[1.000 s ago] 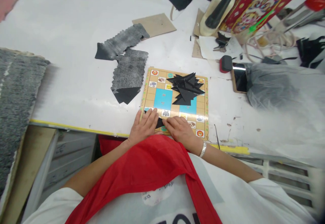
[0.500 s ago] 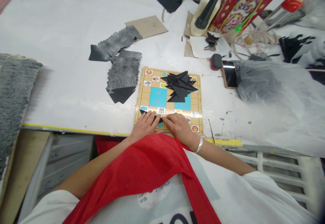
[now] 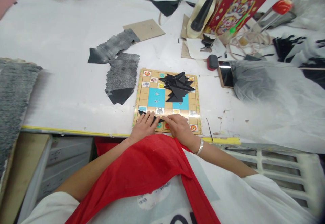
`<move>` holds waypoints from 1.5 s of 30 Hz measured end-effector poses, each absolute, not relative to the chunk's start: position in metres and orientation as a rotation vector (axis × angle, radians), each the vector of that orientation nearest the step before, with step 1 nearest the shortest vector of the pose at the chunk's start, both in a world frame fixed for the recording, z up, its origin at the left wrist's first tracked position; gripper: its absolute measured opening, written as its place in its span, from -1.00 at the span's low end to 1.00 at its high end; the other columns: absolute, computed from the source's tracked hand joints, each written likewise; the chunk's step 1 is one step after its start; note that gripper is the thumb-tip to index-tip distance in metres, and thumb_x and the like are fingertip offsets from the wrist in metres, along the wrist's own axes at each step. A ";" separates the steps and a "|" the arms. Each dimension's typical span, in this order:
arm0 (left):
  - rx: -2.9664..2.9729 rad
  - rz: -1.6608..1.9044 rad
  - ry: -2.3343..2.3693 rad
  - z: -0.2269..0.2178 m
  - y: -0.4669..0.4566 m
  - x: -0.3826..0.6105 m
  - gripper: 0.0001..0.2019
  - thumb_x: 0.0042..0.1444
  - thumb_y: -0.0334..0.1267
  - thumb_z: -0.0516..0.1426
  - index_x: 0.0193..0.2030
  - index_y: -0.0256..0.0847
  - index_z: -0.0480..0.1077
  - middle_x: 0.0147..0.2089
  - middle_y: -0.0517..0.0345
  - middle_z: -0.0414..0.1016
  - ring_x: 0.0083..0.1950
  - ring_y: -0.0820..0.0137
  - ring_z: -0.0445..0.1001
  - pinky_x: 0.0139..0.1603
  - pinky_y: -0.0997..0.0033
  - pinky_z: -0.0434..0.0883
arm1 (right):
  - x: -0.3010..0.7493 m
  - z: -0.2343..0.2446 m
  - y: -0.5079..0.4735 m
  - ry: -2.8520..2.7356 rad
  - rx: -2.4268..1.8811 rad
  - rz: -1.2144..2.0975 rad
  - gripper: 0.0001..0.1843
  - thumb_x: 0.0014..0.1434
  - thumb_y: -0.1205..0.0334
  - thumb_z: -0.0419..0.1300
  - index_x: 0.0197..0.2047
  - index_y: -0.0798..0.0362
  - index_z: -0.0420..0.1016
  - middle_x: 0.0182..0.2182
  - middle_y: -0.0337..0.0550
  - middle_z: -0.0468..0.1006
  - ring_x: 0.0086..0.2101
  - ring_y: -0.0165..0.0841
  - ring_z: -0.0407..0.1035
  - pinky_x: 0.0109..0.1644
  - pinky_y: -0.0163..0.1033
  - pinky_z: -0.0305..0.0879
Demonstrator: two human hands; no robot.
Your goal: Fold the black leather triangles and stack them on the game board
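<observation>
A narrow black triangular piece (image 3: 144, 113) lies near the front edge of a printed game board (image 3: 144, 101). My left hand (image 3: 144, 125) presses it against the board, with its fingers over the piece and partly hiding it. My right hand (image 3: 179, 128), its fingers bent, pinches at the piece's right-hand tip; the thumb is hidden. Farther back on the same board rests a loose heap of black triangular pieces (image 3: 179, 86), pointing in several directions.
Grey stacks of zigzag-edged material (image 3: 123, 73) lie left of the board, touching a beige card (image 3: 147, 29). At right are a phone (image 3: 225, 75), a small black-and-red case (image 3: 212, 62) and a plastic bag (image 3: 266, 85). A red printed box (image 3: 236, 7) stands behind.
The whole view has shifted slightly, so the things on the table appear a little farther left. Both hands stay at the black piece, the right fingers still at its tip.
</observation>
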State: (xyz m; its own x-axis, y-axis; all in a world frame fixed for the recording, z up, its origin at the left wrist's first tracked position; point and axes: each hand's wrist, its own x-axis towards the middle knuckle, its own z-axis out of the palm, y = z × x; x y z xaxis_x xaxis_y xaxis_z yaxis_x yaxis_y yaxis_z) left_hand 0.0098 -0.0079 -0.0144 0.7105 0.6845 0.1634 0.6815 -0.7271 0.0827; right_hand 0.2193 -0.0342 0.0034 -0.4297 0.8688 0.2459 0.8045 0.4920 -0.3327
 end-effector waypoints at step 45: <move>2.950 0.294 1.521 0.000 -0.015 -0.024 -0.54 0.18 -0.03 -0.02 0.07 -0.30 0.38 0.17 -0.21 0.36 0.19 -0.02 0.30 0.17 -0.12 0.17 | 0.224 0.023 -0.046 -2.496 -1.462 0.100 -0.76 0.18 0.28 0.13 -0.06 0.09 0.39 -0.14 -0.07 0.43 -0.14 -0.24 0.25 -0.02 -0.08 0.18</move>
